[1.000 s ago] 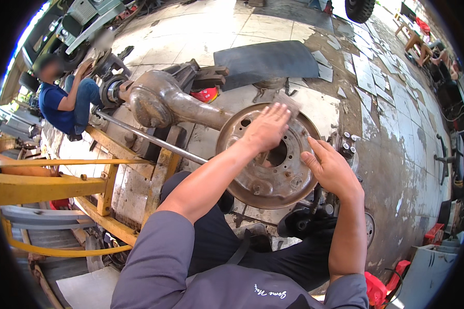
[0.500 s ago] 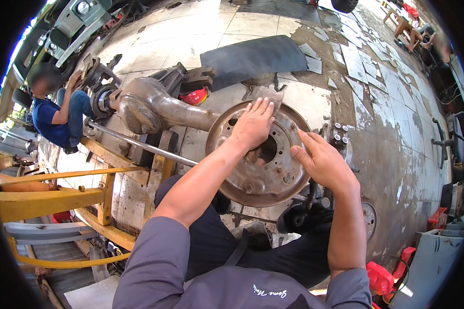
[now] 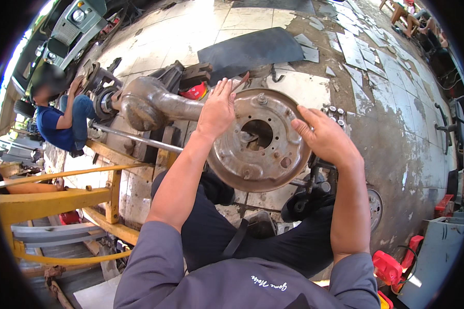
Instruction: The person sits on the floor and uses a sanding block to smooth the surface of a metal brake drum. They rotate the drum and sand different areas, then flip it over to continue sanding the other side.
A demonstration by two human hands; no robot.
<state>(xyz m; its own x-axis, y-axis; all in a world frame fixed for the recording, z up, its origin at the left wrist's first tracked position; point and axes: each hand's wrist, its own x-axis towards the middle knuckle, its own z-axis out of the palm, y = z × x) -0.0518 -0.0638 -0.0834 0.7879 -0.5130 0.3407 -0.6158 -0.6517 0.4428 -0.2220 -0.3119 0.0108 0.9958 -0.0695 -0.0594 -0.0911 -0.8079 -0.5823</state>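
A round brown metal brake backing plate [image 3: 227,170] with a large centre hole stands in front of me, at the end of an axle housing [image 3: 154,100]. At the plate's upper left edge, my left hand [image 3: 219,110] has its fingers stretched close together. A thin reddish-brown sheet [image 3: 244,80], perhaps sandpaper, sticks out beyond those fingers; the rest of it is hidden under the hand. My right hand [image 3: 325,135] grips the plate's right rim, thumb apart from the fingers.
A yellow metal frame [image 3: 56,203] stands to my left, and a long metal rod [image 3: 139,137] crosses toward the plate. Farther left a person in blue [image 3: 54,121] sits by the axle's other end. A dark sheet [image 3: 252,51] and broken tiles [image 3: 353,49] lie beyond.
My left hand has slid from the plate's top to its upper left edge, taking the sheet along. The right hand stays at the right rim. My view has shifted slightly.
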